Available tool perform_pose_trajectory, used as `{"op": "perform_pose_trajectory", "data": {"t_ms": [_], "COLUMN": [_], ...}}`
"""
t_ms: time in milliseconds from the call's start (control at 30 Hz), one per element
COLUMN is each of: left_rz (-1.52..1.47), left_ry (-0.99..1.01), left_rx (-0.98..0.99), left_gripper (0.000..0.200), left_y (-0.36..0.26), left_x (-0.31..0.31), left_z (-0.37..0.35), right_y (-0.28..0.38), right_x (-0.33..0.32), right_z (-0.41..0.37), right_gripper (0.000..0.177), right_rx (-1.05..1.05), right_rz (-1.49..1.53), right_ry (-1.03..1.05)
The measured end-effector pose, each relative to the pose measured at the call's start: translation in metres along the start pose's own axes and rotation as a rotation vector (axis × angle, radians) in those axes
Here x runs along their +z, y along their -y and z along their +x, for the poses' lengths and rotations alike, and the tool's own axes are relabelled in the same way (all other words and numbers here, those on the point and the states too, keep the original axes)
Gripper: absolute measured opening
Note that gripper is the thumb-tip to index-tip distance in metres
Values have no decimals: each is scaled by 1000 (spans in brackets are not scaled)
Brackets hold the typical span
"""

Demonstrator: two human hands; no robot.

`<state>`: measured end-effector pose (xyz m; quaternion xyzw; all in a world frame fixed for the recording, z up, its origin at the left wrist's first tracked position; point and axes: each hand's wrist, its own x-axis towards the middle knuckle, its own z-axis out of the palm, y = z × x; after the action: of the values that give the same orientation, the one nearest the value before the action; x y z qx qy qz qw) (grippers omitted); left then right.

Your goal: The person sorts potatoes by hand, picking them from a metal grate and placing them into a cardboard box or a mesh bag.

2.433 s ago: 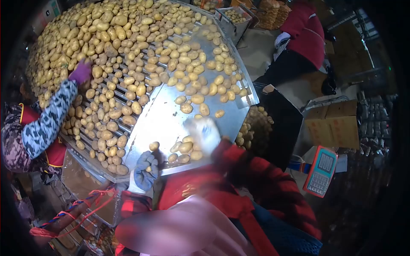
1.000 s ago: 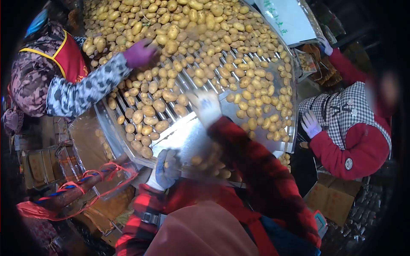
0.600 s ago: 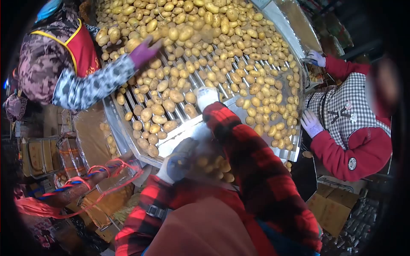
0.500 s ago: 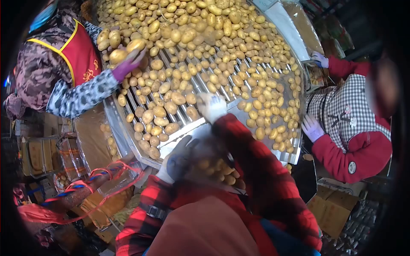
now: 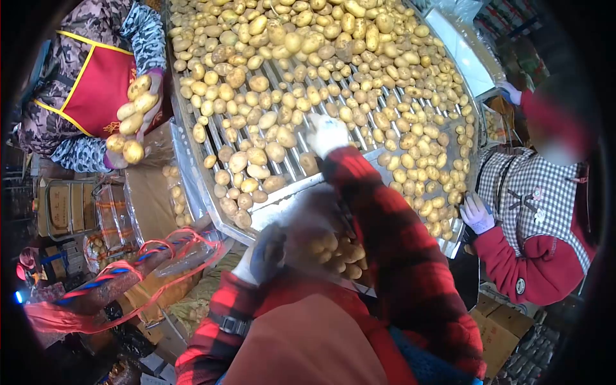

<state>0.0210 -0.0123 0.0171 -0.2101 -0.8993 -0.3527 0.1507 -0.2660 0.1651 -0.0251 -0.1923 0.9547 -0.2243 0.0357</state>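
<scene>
My right hand [image 5: 328,135], in a white glove, reaches over the slatted metal rack [image 5: 292,168] among loose potatoes [image 5: 276,152]. Its fingers point left and look apart, with no potato visible in them. Low and to the left, my left hand [image 5: 266,253] wears a white glove with a dark palm. It is beside the white metal lip [image 5: 285,204] at the rack's near edge; its fingers look loosely stretched, with nothing visible in them. A blurred shape partly covers the potatoes [image 5: 340,255] just below the lip, in front of my body.
At left, a co-worker in a red apron [image 5: 96,90] holds several potatoes [image 5: 136,112]. Another person's gloved hand [image 5: 477,213] rests at the rack's right edge. A pole wrapped in red and blue cord [image 5: 122,277] stands lower left. Cardboard boxes [image 5: 497,337] lie lower right.
The view has shifted, so the rack sits farther right. The left co-worker's hands have drawn back from the heap, holding potatoes. My right hand stays over the slats, its fingers now more spread.
</scene>
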Motion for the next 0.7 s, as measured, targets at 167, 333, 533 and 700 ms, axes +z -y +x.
{"op": "perform_pose_trajectory", "data": {"t_ms": [167, 333, 533, 700], "left_rz": [-537, -932, -1161, -600], "left_ry": [290, 348, 141, -31], "left_rx": [-462, -693, -1470, -1808], "left_gripper": [47, 42, 47, 24], "left_y": [-11, -2, -48, 9], "left_x": [-6, -5, -145, -183], "left_z": [-12, -89, -213, -432], "right_y": [64, 146, 175, 152], "right_x": [-60, -31, -34, 11], "right_z": [-148, -257, -326, -309], "right_gripper": [25, 37, 42, 49], "right_rx": [-262, -299, -426, -329], "right_rz": [584, 168, 638, 143], "right_ry": [283, -99, -36, 121]}}
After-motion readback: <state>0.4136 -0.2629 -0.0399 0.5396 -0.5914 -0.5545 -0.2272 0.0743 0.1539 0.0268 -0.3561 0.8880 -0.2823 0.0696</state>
